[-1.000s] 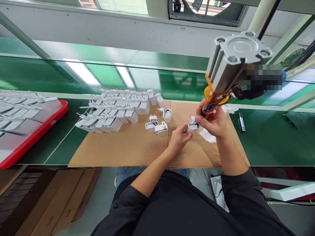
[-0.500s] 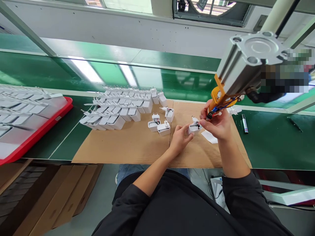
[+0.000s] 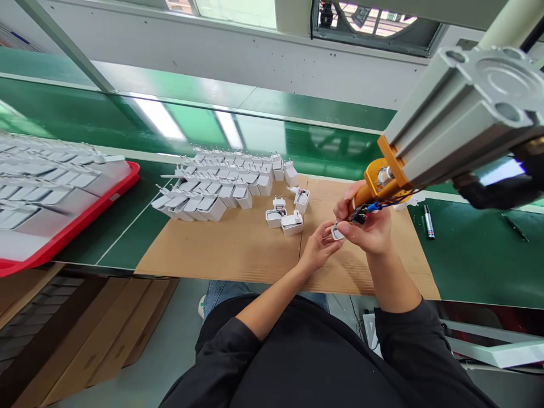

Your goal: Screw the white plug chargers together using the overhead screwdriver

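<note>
My left hand [image 3: 319, 247] is closed on a small white plug adapter case [image 3: 338, 232] above the cardboard sheet. Its open side is tilted up toward the other hand. My right hand [image 3: 369, 226] wraps round the gold-coloured lower end of a pneumatic tool [image 3: 453, 122], which has a big silver cylinder, black hose and blue wires. The tool's tip is beside or over the case; fingers hide the exact contact. To the left, several open plug adapters [image 3: 292, 223] with wires and two-pin plugs sit on the cardboard [image 3: 221, 249].
Rows of white adapter cases [image 3: 212, 190] fill the cardboard's back left. A red tray [image 3: 127, 180] of similar cases stands at far left. A marker [image 3: 429, 222] and a thin black pen [image 3: 514, 226] lie on the green bench [image 3: 480, 255] at right. Cardboard boxes [image 3: 110, 323] are below left.
The silver cylinder has swung over to a more slanted angle, toward the upper right. The adapter case in my left hand has tilted. The white paper piece under my right hand is now hidden.
</note>
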The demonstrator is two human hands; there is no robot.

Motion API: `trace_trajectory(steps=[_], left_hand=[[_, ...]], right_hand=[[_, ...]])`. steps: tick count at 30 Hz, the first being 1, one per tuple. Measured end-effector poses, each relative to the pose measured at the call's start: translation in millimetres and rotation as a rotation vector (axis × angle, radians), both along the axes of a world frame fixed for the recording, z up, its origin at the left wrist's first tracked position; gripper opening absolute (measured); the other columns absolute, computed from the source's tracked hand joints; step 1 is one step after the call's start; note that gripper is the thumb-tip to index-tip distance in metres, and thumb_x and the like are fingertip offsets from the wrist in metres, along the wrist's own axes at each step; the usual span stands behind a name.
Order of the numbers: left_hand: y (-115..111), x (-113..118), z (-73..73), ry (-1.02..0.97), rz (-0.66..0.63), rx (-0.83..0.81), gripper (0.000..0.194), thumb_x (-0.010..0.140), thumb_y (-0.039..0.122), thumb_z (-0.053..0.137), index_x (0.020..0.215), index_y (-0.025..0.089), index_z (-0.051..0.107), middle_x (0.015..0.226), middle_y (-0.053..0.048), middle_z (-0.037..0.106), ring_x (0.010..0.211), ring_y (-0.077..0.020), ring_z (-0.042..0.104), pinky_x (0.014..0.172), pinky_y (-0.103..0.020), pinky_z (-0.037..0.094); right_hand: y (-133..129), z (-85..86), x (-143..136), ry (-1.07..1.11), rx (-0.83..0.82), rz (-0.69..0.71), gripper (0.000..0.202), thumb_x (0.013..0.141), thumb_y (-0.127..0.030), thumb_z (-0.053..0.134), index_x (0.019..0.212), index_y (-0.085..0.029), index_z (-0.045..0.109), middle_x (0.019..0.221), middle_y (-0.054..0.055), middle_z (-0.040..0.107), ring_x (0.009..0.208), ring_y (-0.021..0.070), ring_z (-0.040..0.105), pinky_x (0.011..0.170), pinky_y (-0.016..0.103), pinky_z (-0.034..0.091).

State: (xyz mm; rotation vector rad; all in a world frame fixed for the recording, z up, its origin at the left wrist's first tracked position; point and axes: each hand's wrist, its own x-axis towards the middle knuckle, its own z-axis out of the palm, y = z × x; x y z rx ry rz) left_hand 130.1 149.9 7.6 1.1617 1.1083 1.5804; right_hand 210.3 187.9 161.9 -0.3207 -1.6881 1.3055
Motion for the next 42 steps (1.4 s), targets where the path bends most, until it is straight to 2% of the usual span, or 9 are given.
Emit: trace_trajectory(steps=[3, 7, 17, 21, 28, 32, 38, 42], left_hand=[[0, 1, -4.4, -0.104, -0.008, 0.028, 0.065, 0.077, 0.052, 0.076, 0.127, 0.021, 0.049, 0.113, -0.011, 0.069, 0.103, -0.0231, 0.069, 0.091, -0.036, 0.055], [0, 0, -8.0, -0.191, -0.015, 0.062, 0.06, 0.077, 0.049, 0.078, 0.124, 0.021, 0.051, 0.116, -0.01, 0.068, 0.105, -0.0217, 0.068, 0.094, -0.035, 0.054], [2, -1, -5.4, -0.212, 0.014, 0.102, 0.057, 0.077, 0.042, 0.08, 0.125, 0.022, 0.056, 0.121, -0.009, 0.068, 0.122, -0.0255, 0.061, 0.104, -0.039, 0.05], [2, -1, -5.5, -0.206, 0.019, 0.1, 0.058, 0.076, 0.044, 0.081, 0.124, 0.022, 0.056, 0.121, -0.009, 0.068, 0.12, -0.0257, 0.062, 0.103, -0.04, 0.051], [0, -2, -0.5, -0.202, 0.009, 0.099, 0.056, 0.078, 0.042, 0.08, 0.124, 0.022, 0.056, 0.123, -0.01, 0.068, 0.123, -0.0263, 0.061, 0.104, -0.041, 0.05], [-1, -3, 3.3, -0.212, 0.002, 0.088, 0.058, 0.078, 0.041, 0.08, 0.127, 0.022, 0.055, 0.125, -0.01, 0.066, 0.127, -0.0273, 0.058, 0.104, -0.04, 0.05], [-2, -2, 1.8, -0.193, 0.014, 0.065, 0.056, 0.077, 0.042, 0.079, 0.124, 0.021, 0.056, 0.122, -0.01, 0.068, 0.118, -0.0252, 0.063, 0.1, -0.039, 0.052], [1, -2, 2.3, -0.149, 0.029, 0.046, 0.046, 0.078, 0.034, 0.077, 0.117, 0.02, 0.057, 0.118, -0.009, 0.07, 0.111, -0.022, 0.066, 0.096, -0.035, 0.053]], right_hand=[[1, 0.2, 0, 0.004, 0.017, 0.004, 0.05, 0.066, -0.053, 0.083, 0.093, -0.025, 0.052, 0.067, -0.005, 0.048, 0.056, 0.0107, 0.051, 0.051, 0.027, 0.048], [3, -0.4, 1, 0.014, 0.021, -0.019, 0.048, 0.066, -0.051, 0.084, 0.093, -0.025, 0.054, 0.068, -0.004, 0.05, 0.059, 0.0122, 0.053, 0.055, 0.03, 0.052], [6, -3.8, -2, 0.102, 0.047, 0.051, 0.04, 0.067, -0.036, 0.086, 0.094, -0.025, 0.057, 0.068, -0.005, 0.051, 0.057, 0.0101, 0.052, 0.054, 0.027, 0.049], [7, -4.5, -2, 0.112, 0.054, 0.071, 0.036, 0.07, -0.032, 0.084, 0.095, -0.025, 0.059, 0.069, -0.005, 0.051, 0.057, 0.0092, 0.051, 0.054, 0.025, 0.048], [8, -2.2, -2, 0.082, 0.069, 0.072, 0.042, 0.066, -0.037, 0.085, 0.094, -0.023, 0.057, 0.071, -0.005, 0.05, 0.058, 0.0097, 0.049, 0.052, 0.025, 0.047], [9, -4.2, -2, 0.095, 0.092, 0.079, 0.036, 0.071, -0.034, 0.082, 0.095, -0.024, 0.057, 0.07, -0.004, 0.05, 0.058, 0.0096, 0.049, 0.054, 0.026, 0.047], [8, -4.8, -2, 0.099, 0.051, 0.065, 0.041, 0.068, -0.035, 0.085, 0.096, -0.025, 0.056, 0.075, -0.004, 0.05, 0.058, 0.0086, 0.049, 0.053, 0.025, 0.047], [7, -2.6, 0, 0.094, 0.082, 0.076, 0.042, 0.068, -0.035, 0.085, 0.097, -0.026, 0.056, 0.076, -0.004, 0.05, 0.061, 0.0101, 0.051, 0.054, 0.026, 0.048]])
